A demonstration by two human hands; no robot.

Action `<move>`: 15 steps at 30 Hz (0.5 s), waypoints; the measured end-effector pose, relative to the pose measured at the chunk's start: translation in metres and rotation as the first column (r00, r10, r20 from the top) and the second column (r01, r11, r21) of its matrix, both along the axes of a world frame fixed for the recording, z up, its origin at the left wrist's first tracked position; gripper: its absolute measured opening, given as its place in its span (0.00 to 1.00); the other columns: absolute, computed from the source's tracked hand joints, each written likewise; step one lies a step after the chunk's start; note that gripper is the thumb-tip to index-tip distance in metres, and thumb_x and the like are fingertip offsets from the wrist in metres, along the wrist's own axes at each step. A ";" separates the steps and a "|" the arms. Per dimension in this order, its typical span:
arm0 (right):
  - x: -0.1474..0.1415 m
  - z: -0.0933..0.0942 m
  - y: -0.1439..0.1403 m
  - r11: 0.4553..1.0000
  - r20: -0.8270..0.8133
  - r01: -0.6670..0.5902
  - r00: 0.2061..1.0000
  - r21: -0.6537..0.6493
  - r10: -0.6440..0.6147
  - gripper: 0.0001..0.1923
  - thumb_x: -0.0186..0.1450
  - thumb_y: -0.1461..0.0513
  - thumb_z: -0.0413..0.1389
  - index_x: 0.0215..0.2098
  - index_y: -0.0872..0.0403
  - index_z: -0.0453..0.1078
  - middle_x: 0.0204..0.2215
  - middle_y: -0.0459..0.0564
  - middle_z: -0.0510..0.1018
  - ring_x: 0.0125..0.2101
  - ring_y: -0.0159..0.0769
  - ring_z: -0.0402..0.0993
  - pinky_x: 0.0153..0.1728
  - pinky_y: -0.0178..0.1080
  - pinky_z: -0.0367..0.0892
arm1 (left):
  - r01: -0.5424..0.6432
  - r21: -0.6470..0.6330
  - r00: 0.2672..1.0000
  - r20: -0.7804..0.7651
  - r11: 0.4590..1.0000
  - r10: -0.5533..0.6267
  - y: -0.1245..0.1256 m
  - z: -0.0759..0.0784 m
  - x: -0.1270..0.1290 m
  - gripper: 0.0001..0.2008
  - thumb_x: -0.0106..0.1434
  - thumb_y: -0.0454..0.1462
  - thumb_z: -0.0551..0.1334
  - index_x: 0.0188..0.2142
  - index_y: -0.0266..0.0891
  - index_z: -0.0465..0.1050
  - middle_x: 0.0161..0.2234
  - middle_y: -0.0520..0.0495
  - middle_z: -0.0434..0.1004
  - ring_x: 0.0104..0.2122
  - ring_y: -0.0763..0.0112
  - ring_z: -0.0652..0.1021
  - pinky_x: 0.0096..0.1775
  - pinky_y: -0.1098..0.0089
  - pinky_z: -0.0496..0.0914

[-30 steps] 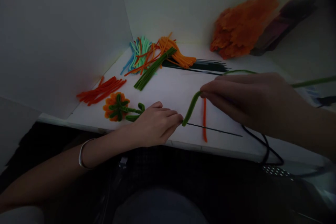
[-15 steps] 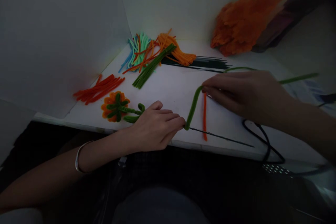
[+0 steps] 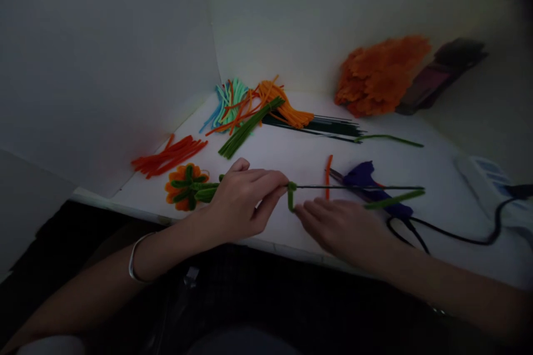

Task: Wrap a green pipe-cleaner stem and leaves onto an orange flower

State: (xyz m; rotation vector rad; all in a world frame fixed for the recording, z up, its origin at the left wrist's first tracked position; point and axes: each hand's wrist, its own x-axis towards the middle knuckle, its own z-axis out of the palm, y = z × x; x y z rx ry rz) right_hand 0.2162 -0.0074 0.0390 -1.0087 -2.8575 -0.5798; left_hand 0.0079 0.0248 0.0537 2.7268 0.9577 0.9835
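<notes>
My left hand (image 3: 245, 199) is closed in a pinch on the thin dark stem (image 3: 316, 186) of a pipe-cleaner flower. The flower's orange and green head (image 3: 171, 194) lies to the left of the hand, and green leaves (image 3: 205, 195) show beside it. From the fingertips the stem runs out to the right. A green pipe cleaner (image 3: 290, 199) bends around the stem there. My right hand (image 3: 345, 227), below the stem, pinches this pipe cleaner, whose free end sticks out to the right past the knuckles.
Behind the hands lie red pipe cleaners (image 3: 170, 156), a green bundle (image 3: 250, 130), orange (image 3: 293, 111) and mint (image 3: 233, 101) bundles and dark sticks (image 3: 333, 127). A purple corded tool (image 3: 361, 173), perhaps a glue gun, rests beyond the right hand. Orange flowers (image 3: 383, 77) stand at the back right.
My right hand has come down and left from above the stem to below it, drawing the green pipe cleaner around the stem. My left hand and the stem are slightly higher in view.
</notes>
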 end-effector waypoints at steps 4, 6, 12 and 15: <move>-0.010 0.003 -0.030 0.988 -0.142 -0.125 0.983 -0.086 0.112 0.10 0.60 0.72 0.45 0.35 0.57 0.65 0.23 0.46 0.70 0.22 0.33 0.66 0.20 0.36 0.53 | -0.041 0.056 0.997 -0.068 0.998 0.045 0.006 -0.005 -0.001 0.07 0.64 0.34 0.50 0.35 0.39 0.65 0.30 0.52 0.77 0.28 0.74 0.73 0.36 0.66 0.55; -0.014 0.009 -0.039 0.978 -0.195 -0.163 0.971 -0.132 0.136 0.11 0.61 0.72 0.43 0.36 0.57 0.64 0.23 0.46 0.71 0.22 0.32 0.66 0.21 0.36 0.55 | -0.043 0.083 0.994 -0.101 0.996 0.052 0.006 -0.008 0.001 0.07 0.64 0.34 0.50 0.35 0.38 0.65 0.29 0.52 0.77 0.27 0.74 0.73 0.36 0.65 0.54; -0.021 0.023 -0.046 0.959 -0.228 -0.194 0.963 -0.207 0.146 0.12 0.63 0.71 0.41 0.35 0.56 0.64 0.24 0.47 0.71 0.23 0.32 0.65 0.20 0.35 0.56 | -0.024 0.161 0.981 -0.185 0.987 0.054 0.004 -0.012 0.006 0.06 0.61 0.31 0.51 0.35 0.38 0.65 0.27 0.52 0.75 0.28 0.72 0.74 0.35 0.64 0.53; -0.021 0.023 -0.044 0.955 -0.236 -0.209 0.959 -0.209 0.158 0.12 0.63 0.70 0.41 0.35 0.56 0.64 0.25 0.47 0.71 0.23 0.31 0.64 0.20 0.36 0.56 | -0.011 0.166 0.973 -0.224 0.986 0.049 0.004 -0.013 0.005 0.06 0.62 0.31 0.51 0.36 0.37 0.66 0.26 0.52 0.75 0.28 0.72 0.74 0.35 0.65 0.53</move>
